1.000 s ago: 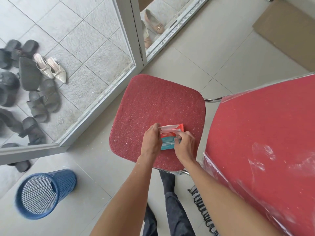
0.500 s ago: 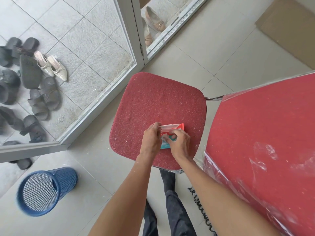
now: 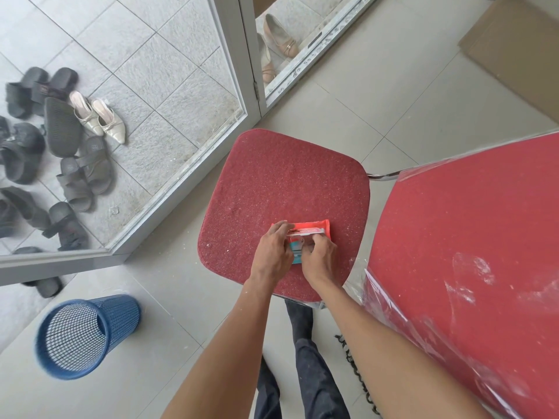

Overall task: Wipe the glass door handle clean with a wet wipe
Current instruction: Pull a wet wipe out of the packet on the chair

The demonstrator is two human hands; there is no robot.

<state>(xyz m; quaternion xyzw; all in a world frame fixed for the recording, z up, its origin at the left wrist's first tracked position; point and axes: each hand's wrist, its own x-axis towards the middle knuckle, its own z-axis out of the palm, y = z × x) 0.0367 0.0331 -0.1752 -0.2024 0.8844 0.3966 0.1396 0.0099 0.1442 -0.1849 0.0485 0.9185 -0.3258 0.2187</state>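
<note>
I see the red chair seat (image 3: pixel 284 189) carrying the wet wipe pack (image 3: pixel 308 232) near its front edge. I judge the pack light, soft and slippery; hold its sides. My left hand (image 3: pixel 273 252) pins the pack's left end, fingers curled. My right hand (image 3: pixel 320 257) pinches at the pack's flap. The door handle is not visible.

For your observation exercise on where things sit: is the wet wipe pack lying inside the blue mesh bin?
No. The wet wipe pack lies on the red chair seat under both hands, while the blue mesh bin stands apart on the floor.
</note>
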